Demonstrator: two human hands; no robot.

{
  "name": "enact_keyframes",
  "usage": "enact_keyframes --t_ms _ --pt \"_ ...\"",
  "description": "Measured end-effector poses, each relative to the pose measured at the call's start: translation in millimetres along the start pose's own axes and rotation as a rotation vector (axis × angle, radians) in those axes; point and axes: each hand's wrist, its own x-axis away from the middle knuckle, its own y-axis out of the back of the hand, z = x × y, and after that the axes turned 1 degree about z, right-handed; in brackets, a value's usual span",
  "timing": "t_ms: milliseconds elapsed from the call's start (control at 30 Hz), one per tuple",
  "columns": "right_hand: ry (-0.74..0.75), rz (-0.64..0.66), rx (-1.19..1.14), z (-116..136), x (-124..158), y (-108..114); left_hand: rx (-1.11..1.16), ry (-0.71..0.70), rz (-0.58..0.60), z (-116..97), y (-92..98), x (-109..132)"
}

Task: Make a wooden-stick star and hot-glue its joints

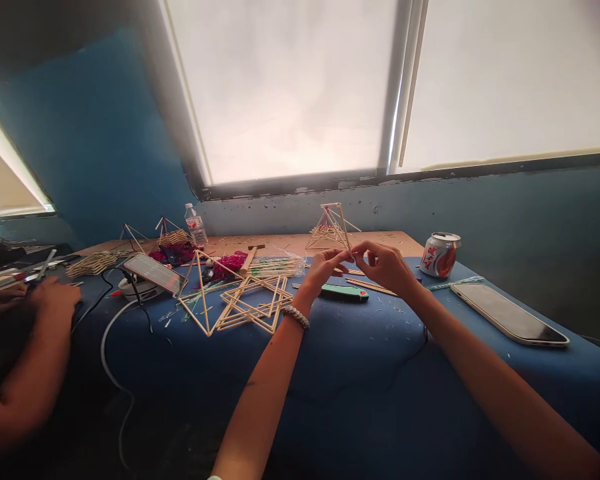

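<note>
The left hand and right hand are together, pinching a thin pale wooden stick; assembled triangular wooden-stick frames lie nearby, with a bundle of loose pale sticks remaining.

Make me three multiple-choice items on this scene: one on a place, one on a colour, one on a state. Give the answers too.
1. Where does the smartphone lie relative to the person's left hand and right hand?
A. Left of both
B. Right of both
C. Between them

2. What colour is the table cover?
A. Blue
B. Red
C. Yellow

3. How do the hands stand at the stick frame?
A. Flat on the frame
B. Both well away from it
C. Raised, fingers meeting at a stick

Answers:
1. B, the smartphone lies past the right hand.
2. A, the cover shows blue around the hands.
3. C, both hands' fingers come together at the frame's stick.
</note>
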Motion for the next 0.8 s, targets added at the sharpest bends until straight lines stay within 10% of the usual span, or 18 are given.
enact_keyframes --t_ms 800 --pt "-0.01 0.098 0.094 -3.5 -0.2 1.3 -0.035 0.084 -0.029 4.4 -0.5 -5.1"
